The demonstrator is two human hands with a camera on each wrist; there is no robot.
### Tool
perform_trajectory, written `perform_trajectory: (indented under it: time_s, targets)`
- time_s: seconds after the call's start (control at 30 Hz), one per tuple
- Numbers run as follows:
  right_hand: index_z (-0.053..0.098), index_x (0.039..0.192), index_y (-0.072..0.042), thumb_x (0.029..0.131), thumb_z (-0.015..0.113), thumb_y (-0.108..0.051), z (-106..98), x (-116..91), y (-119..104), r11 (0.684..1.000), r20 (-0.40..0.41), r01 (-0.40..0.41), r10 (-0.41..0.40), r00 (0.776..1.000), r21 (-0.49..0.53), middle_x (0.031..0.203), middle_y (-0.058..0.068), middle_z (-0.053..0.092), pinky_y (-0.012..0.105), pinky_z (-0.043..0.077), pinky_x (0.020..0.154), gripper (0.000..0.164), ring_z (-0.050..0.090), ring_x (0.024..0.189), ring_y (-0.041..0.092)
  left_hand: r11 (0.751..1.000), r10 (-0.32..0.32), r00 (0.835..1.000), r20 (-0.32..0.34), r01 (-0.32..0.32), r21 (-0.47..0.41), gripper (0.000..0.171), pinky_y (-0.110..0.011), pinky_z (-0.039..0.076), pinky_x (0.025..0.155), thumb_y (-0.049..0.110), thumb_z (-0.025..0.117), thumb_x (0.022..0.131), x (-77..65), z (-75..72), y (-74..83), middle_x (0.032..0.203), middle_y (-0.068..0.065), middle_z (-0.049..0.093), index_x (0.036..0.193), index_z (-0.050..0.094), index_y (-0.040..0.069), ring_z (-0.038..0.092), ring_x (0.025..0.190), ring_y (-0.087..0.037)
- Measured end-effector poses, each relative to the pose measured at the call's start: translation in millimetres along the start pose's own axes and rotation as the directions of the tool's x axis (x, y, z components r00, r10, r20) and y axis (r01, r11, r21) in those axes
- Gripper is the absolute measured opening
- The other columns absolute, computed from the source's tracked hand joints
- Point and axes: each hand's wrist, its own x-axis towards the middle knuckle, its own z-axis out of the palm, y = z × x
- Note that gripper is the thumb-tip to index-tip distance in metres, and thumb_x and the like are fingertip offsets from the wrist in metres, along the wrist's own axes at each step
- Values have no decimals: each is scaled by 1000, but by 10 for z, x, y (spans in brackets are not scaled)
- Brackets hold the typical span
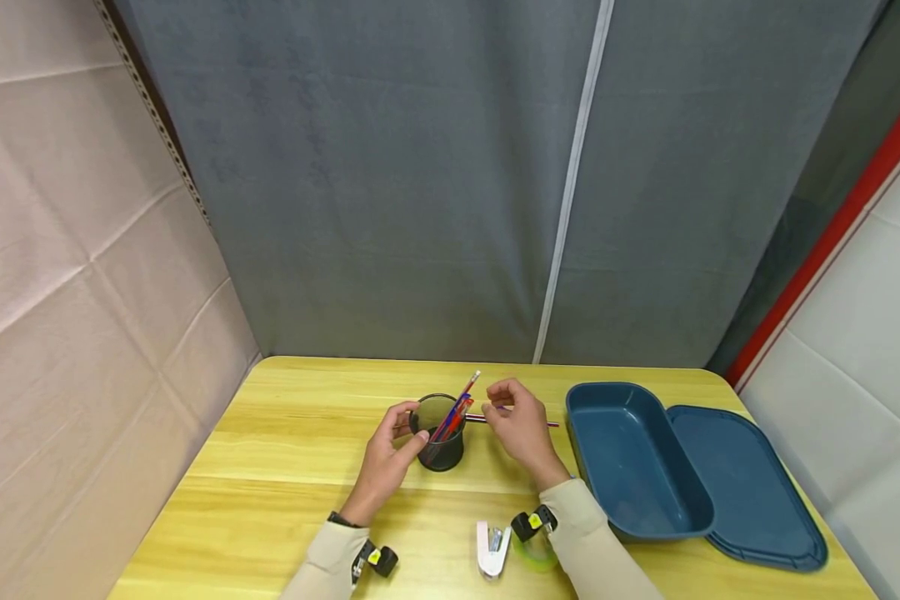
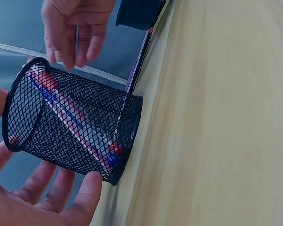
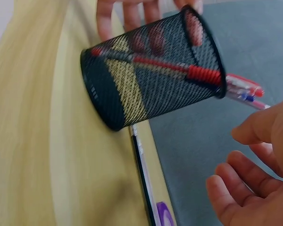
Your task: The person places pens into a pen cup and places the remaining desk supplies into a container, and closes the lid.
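Note:
A black mesh pen cup (image 1: 440, 457) stands on the table. My left hand (image 1: 384, 461) holds it from the left, thumb at the rim and fingers around the side. Leaning inside the cup are a red pen (image 3: 205, 74), a blue pen (image 2: 48, 95) and a pencil (image 1: 472, 381) with a white eraser end. My right hand (image 1: 521, 423) hovers right of the cup, fingers loosely bent and holding nothing. Behind that hand, a dark pencil-like stick (image 3: 144, 174) lies on the table beside a purple item (image 3: 164, 214), whose kind is unclear.
Right of my hands sits a deep blue box (image 1: 641, 467), its blue lid (image 1: 753, 492) lying beside it. Near the front are a white V-shaped item (image 1: 492, 560), perhaps a stapler, and a green ring (image 1: 532, 557) partly under my right wrist. A grey curtain (image 1: 390, 208) hangs behind the table.

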Motion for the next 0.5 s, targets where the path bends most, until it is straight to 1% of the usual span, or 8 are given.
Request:
perform_trajectory:
  time_s: [0.13, 0.27, 0.43, 0.5]
  targets:
    - [71, 112, -2, 91, 79, -4, 14, 9, 92, 999, 10, 6, -5, 1000, -51, 111, 15, 74, 45, 62, 95, 23, 70, 103, 28, 1000, -3, 1000, 0, 3, -1, 50, -55, 46, 111, 21, 74, 98, 6, 4, 0, 131, -19, 65, 145, 58, 18, 63, 121, -29]
    - [71, 114, -1, 91, 79, -6, 8, 7, 158, 996, 32, 8, -5, 999, -88, 113, 18, 74, 48, 60, 95, 25, 70, 102, 29, 1000, -10, 1000, 1, 10, 0, 51, -55, 46, 111, 20, 74, 97, 10, 4, 6, 133, -18, 64, 145, 57, 18, 63, 121, -29]
    - [71, 113, -4, 90, 82, -9, -6, 9, 219, 989, 49, 13, -6, 999, -144, 114, 16, 75, 49, 59, 96, 26, 70, 104, 28, 1000, -11, 1000, 2, 11, -4, 51, -53, 47, 109, 19, 75, 97, 12, 0, 5, 132, -18, 65, 145, 58, 18, 63, 120, -28]
    - [71, 111, -6, 89, 83, -10, -10, 10, 241, 982, 57, 26, -16, 998, -185, 112, 14, 75, 48, 59, 97, 26, 71, 105, 28, 1000, -11, 1000, 0, 11, -5, 51, -53, 47, 109, 19, 75, 97, 12, 0, 1, 131, -18, 65, 145, 58, 18, 63, 120, -28]
